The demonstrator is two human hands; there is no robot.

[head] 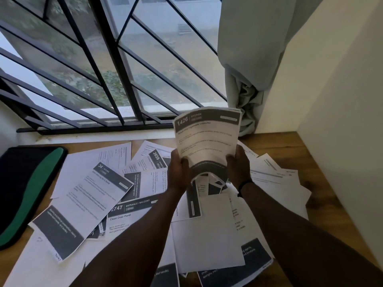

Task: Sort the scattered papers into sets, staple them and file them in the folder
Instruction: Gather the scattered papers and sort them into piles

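Two hands up: left hand (178, 170) and right hand (238, 166) both grip a sheaf of papers (207, 137) upright over the tabletop (290, 150). Scattered sheets (89, 195) beneath; black-green folder (27, 183) far left. Barred window (103, 59), curtain (248, 59) behind.

From my remote seat I see matt printed paper: a sheaf (207, 137) held up, loose sheets (87, 195) strewn below. The table (323, 177) on the right is wood, grained with a soft sheen. The folder (27, 183) at left looks like dull black fabric (green trim). Far off: dark painted metal bars (103, 59), pale cloth curtain (248, 48).
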